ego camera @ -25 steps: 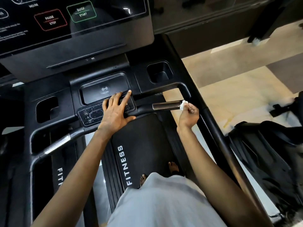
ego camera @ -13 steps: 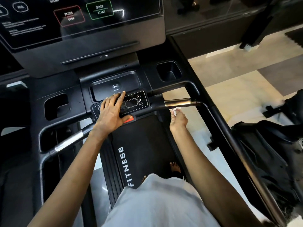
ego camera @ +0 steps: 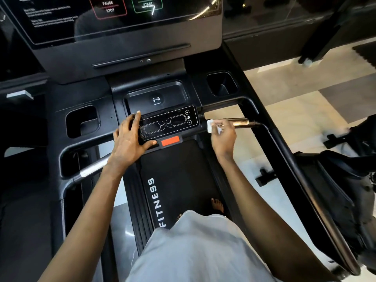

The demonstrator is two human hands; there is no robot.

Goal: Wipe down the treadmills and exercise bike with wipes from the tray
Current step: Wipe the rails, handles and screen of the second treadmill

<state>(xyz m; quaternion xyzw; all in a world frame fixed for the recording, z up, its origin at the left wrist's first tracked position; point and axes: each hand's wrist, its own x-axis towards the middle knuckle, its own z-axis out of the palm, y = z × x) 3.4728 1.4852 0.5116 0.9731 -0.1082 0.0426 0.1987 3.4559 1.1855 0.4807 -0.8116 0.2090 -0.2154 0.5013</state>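
Note:
I stand on a black treadmill whose belt (ego camera: 175,180) reads FITNESS. My left hand (ego camera: 130,139) lies flat on the left part of the small control panel (ego camera: 179,121), thumb beside the orange safety key (ego camera: 170,141). My right hand (ego camera: 222,133) pinches a small white wipe (ego camera: 210,125) against the inner end of the right metal grip bar (ego camera: 240,121). The big console screen (ego camera: 114,17) with PAUSE/STOP and QUICK START fills the top.
Cup holders sit at left (ego camera: 82,121) and right (ego camera: 221,84) of the phone tray (ego camera: 156,98). A left metal grip bar (ego camera: 91,167) angles down. Another dark machine (ego camera: 345,190) stands right, on a pale tiled floor (ego camera: 295,94). My bare foot (ego camera: 217,205) rests on the belt.
My right hand rose from below the bar and now holds the wipe on the grip bar's inner end. My left hand slid left along the control panel, uncovering the orange key.

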